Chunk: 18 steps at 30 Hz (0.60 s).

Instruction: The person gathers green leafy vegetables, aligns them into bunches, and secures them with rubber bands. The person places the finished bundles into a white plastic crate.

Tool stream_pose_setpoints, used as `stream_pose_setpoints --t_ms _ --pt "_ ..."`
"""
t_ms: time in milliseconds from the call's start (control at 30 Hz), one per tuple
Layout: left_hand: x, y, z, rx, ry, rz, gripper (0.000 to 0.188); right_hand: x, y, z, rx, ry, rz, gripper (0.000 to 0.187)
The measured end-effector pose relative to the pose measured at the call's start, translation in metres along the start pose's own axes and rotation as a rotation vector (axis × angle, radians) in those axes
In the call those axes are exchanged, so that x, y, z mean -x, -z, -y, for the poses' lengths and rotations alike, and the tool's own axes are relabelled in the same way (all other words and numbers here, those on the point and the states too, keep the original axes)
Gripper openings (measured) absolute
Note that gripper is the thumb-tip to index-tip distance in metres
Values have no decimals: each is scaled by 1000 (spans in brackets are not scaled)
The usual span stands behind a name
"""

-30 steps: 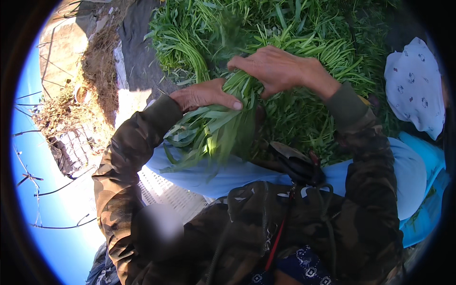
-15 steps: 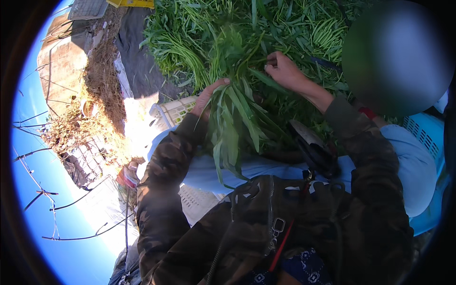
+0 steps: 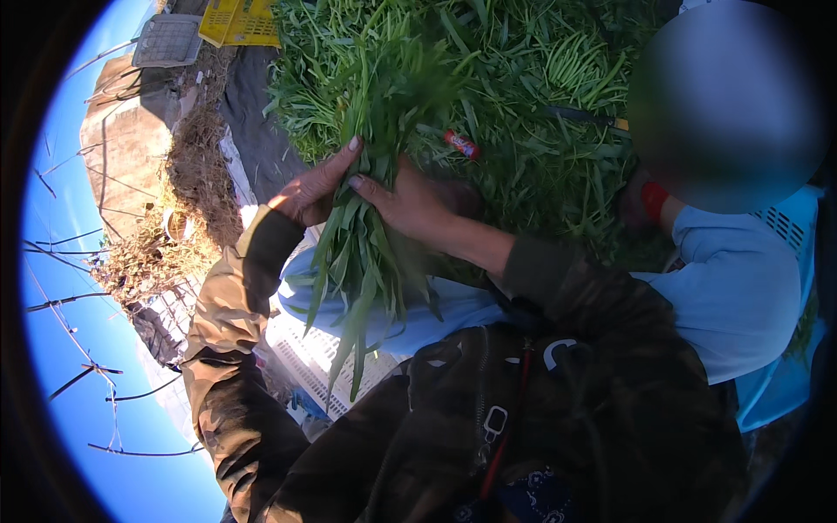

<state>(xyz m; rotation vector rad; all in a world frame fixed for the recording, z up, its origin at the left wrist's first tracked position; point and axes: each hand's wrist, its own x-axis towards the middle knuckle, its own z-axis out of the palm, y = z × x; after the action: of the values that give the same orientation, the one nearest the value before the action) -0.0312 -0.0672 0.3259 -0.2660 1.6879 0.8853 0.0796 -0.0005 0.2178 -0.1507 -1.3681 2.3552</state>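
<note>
A bunch of long-leaved greens, which looks like water spinach (image 3: 357, 253), hangs in front of me with its leaf ends pointing down toward my lap. My left hand (image 3: 312, 190) is closed round its left side, thumb up. From the right, my right hand (image 3: 405, 202) wraps the same bunch, its thumb lying across the leaves close to the left one. The upper end of the bunch is blurred against a large heap of cut greens (image 3: 514, 52). A small red cylinder (image 3: 461, 144) with pale print lies on that heap, right of the bunch.
A dark bar with a yellow end (image 3: 621, 124) lies on the heap. Yellow (image 3: 240, 22) and grey (image 3: 167, 40) crates stand at the far left. A white crate (image 3: 323, 349) is by my left leg, a blue basket (image 3: 789, 218) at the right. A blurred round shape (image 3: 732, 105) covers the upper right.
My right hand has come left and down from the heap and closed round the bunch. My left hand and the bunch have shifted left. The red cylinder has come into sight.
</note>
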Motion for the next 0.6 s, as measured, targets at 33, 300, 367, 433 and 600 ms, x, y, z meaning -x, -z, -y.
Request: stream_pose_setpoints --t_ms 33,300,367,433,600 --pt "1 -5 0 -56 -43 22 77 1 -1 -2 -90 -100 -25 51" --pt "1 -3 4 -24 150 -81 71 11 -19 -10 -465 -562 -69 57" --pt "13 -8 -5 36 82 -102 64 1 -14 -16 -469 -476 -92 59" --pt "17 1 -1 -27 87 -54 65 -4 -16 -14 -419 -421 -87 61" --pt "22 2 1 -219 -5 -37 68 2 -33 -15 -176 -259 -17 63"
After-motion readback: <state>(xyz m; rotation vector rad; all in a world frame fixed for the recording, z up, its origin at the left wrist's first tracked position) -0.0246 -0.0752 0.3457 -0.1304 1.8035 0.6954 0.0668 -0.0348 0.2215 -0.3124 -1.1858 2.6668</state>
